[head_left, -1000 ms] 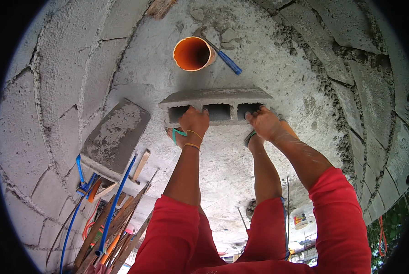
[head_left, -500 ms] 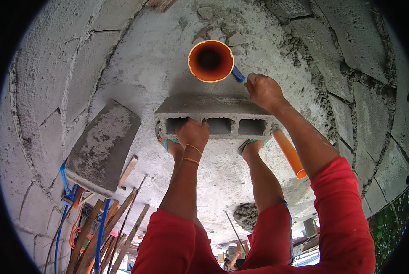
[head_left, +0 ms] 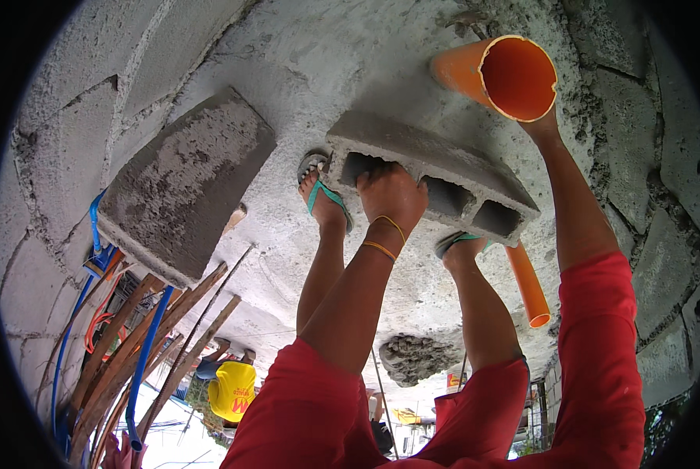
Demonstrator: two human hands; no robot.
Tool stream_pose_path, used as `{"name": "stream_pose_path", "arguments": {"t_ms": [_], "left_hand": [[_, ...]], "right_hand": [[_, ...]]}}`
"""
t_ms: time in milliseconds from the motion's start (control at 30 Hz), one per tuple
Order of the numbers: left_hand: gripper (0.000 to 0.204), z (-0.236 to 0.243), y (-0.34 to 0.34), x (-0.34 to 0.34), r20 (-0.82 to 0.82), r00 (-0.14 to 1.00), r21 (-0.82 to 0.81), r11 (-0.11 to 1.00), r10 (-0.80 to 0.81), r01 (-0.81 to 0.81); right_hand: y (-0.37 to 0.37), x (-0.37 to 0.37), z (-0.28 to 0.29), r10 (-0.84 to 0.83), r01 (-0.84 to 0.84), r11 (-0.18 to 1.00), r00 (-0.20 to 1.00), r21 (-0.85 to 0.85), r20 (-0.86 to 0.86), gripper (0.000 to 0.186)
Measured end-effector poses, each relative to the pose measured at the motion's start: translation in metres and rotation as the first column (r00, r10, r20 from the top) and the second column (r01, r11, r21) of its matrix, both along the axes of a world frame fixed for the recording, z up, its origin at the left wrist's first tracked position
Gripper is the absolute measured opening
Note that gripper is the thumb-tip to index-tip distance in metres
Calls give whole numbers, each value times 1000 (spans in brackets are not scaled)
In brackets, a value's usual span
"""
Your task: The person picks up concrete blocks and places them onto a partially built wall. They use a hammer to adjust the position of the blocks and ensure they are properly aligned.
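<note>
My left hand (head_left: 394, 197) is closed on a grey hollow concrete block (head_left: 436, 147), its fingers hooked into the cells at the left end. The block sits tilted in view, its right end nearer to me, with its openings facing me. An orange pipe (head_left: 463, 72) stands up at the upper right, its rim chipped. Behind that rim is my right hand (head_left: 545, 129); only its wrist edge shows, and its fingers are hidden. My sandalled feet (head_left: 324, 202) are just on the near side of the block.
Another concrete block (head_left: 186, 184) stands to the left. A second orange pipe (head_left: 528, 285) lies near my right foot. Wooden planks (head_left: 119, 359) and a blue pipe (head_left: 148, 363) lean at the lower left. A mortar heap (head_left: 416, 359) and a person in yellow (head_left: 233, 391) are beyond my legs.
My view has turned, so the block appears tilted and the standing pipe further right. My right hand has gone from beside a blue corrugated tube to behind the pipe; the tube is now out of sight.
</note>
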State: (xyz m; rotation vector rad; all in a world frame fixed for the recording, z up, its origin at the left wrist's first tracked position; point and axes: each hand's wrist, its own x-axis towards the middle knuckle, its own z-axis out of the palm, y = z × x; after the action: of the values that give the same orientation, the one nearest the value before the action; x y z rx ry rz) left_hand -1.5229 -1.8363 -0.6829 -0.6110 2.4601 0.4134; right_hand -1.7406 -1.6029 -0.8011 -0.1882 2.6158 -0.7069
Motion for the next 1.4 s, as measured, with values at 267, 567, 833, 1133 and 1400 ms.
{"name": "stream_pose_path", "arguments": {"t_ms": [267, 567, 833, 1133, 1400], "left_hand": [[34, 12, 22, 23, 197, 960, 98, 971, 198, -220], [43, 20, 28, 81, 38, 934, 198, 914, 355, -355], [55, 31, -44, 127, -17, 763, 14, 763, 646, -646], [49, -45, -53, 142, 181, 659, 391, 562, 730, -729], [53, -34, -59, 135, 151, 664, 412, 564, 732, -716]], "right_hand": [[67, 85, 261, -415, 615, 774, 671, -150, 614, 31], [-29, 223, 323, -185, 600, 787, 455, -146, 871, 25], [-138, 207, 261, -53, 200, 975, 638, -98, 768, 30], [-164, 196, 255, -131, 31, 991, 470, 132, 873, 22], [-177, 207, 231, 288, -358, 931, 836, 67, 467, 25]]}}
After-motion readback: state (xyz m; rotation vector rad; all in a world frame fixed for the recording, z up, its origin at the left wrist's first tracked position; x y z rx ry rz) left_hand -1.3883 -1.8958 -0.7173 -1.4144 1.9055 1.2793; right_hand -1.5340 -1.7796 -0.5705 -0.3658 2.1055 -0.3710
